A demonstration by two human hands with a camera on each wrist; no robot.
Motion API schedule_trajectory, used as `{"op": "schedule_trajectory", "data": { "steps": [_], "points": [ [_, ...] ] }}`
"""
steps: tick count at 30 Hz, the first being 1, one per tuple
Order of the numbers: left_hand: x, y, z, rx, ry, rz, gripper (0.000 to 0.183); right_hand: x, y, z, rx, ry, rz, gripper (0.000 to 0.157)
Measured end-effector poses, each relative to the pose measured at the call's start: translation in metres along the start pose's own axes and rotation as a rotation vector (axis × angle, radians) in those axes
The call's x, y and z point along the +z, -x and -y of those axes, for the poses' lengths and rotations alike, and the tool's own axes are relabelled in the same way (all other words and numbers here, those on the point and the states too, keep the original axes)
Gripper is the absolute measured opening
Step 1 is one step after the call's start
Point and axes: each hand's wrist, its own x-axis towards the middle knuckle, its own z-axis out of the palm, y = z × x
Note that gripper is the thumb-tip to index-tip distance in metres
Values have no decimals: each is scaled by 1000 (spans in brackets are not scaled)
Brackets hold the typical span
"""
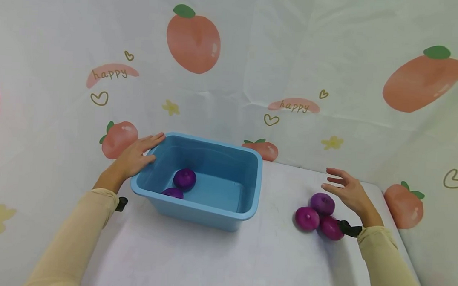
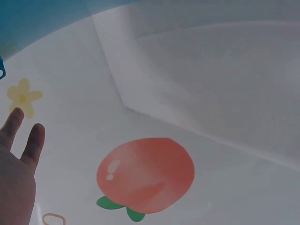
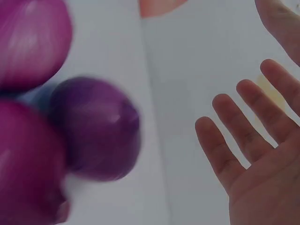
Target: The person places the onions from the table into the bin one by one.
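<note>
Start at the left: your left hand (image 1: 136, 154) rests on the left edge of the light blue, box-shaped plastic tub (image 1: 195, 216), with its fingers out straight. The tub looks light and a little bendy, so it may slide if bumped; its rim is a good place to hold. Inside, toward the left, sit two round, smooth, dark purple onions: a back onion (image 1: 184, 179), and a front onion (image 1: 172, 193) partly hidden by the near wall. To the right of the tub, on the smooth white table (image 1: 246, 263), three more onions sit close together: a round, shiny, pink-purple left onion (image 1: 307, 219), a round, darker purple far onion (image 1: 322, 204), and a round, pink-purple near onion (image 1: 331, 228). They look hard, a bit heavy for their size, and slippery, and they could roll or get bruised if dropped. Wrap your fingers and thumb around the fat middle, not the pointy tip. Last, your right hand (image 1: 347, 191) hangs just past the far onion, fingers spread apart, with nothing in it. Now count: one tub, two onions inside it, three onions on the table, so five onions in all.
</note>
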Motion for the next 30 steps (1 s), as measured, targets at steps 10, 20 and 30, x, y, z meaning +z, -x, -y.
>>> {"op": "schedule_trajectory", "data": {
  "steps": [10, 20, 30],
  "points": [
    [0, 2, 1, -13, -7, 0, 62, 14, 7, -35, 51, -30, 126, 77],
    [0, 0, 0, -16, 4, 2, 62, 24, 8, -52, 73, 58, 210, 81],
    [0, 0, 1, -12, -7, 8, 62, 34, 5, -57, 108, 114, 210, 79]
  ]
}}
